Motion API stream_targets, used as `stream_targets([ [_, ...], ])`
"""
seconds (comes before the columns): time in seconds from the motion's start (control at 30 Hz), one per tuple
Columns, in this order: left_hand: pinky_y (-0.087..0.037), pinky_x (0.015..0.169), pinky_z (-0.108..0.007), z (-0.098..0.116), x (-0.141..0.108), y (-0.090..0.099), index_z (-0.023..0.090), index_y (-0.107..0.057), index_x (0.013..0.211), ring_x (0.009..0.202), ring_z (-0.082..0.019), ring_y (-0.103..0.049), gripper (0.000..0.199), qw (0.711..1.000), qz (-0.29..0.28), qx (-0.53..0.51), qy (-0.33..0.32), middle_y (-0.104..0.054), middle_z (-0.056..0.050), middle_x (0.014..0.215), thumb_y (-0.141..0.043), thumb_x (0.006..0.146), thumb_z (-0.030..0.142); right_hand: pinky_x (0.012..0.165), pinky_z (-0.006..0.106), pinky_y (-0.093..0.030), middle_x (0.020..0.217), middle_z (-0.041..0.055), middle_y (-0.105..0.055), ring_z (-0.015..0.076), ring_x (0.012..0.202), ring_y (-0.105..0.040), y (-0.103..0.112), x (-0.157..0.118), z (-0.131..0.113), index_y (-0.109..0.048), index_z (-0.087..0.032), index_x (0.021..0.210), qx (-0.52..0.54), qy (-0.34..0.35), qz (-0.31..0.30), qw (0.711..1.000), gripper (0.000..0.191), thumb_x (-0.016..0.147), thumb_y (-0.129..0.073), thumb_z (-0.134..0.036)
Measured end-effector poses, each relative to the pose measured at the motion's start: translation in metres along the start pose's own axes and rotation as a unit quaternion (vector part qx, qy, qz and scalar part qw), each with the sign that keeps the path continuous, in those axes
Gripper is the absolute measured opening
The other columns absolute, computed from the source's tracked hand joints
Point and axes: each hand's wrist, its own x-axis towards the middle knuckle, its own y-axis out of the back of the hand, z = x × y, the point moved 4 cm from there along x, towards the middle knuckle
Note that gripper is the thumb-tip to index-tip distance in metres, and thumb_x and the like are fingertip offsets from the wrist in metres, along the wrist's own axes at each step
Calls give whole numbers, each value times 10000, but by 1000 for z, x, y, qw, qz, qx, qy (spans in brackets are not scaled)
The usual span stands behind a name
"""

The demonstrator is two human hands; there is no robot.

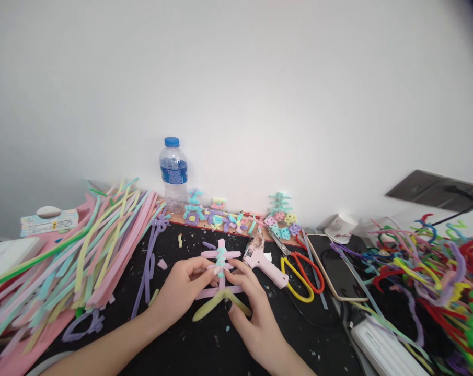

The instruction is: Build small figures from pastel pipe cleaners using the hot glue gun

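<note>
Between my two hands is a pipe-cleaner figure (221, 256) with a pink stem, pink crossbars, a mint wrap around the middle and two yellow-green pieces spreading at its lower end. The fingers of my left hand (183, 287) pinch it from the left, near the mint wrap. My right hand (254, 303) grips it from the right, its thumb by the yellow-green joint. My fingers partly cover the middle crossbars. Just right of the figure lies a pink glue gun (266, 263), and beside that scissors (304, 277) with one yellow and one red handle.
Pastel pipe cleaners (114, 235) are heaped at left; brighter twisted ones (436, 282) crowd the right. A water bottle (174, 175) stands by the wall near small finished pipe-cleaner pieces (236, 222). A phone (340, 269), paper cup (341, 228) and white power strip (385, 347) are at right.
</note>
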Motion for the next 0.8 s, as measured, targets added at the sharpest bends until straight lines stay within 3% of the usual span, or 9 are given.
stream_targets([
  [0.8, -487, 677, -289, 0, -1, 0, 158, -626, 713, 706, -201, -626, 230, 1000, 5, 12, -4, -668, -38, 703, -565, 790, 366, 1076, 435, -327, 1417, 81, -414, 242, 1334, -358, 1, -1, -3, -524, -282, 1223, -1, -1, 12, 1000, 455, 810, -526, -91],
])
